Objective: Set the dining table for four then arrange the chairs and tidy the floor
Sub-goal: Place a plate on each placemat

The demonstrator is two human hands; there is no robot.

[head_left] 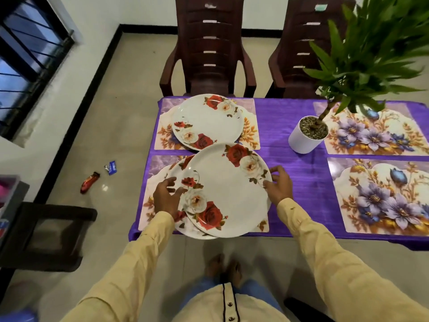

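Observation:
A white plate with red roses [209,122] lies on the far left placemat [248,108]. On the near left placemat [153,173] sits a stack of the same plates; the top plate [229,191] is shifted right over a lower plate [183,163]. My left hand [167,196] hovers with spread fingers over the stack's left rim, thumb touching it. At the top plate's right rim, my right hand [278,184] has its thumb on the edge and its fingers loosely spread. Two flowered placemats [371,131] [383,194] on the right are bare.
The table has a purple cloth [290,159] and a potted plant [304,138] at its middle. Two brown chairs [209,47] [308,49] stand at the far side, another chair [46,231] at my left. A red wrapper [89,182] and a blue wrapper [112,167] lie on the floor.

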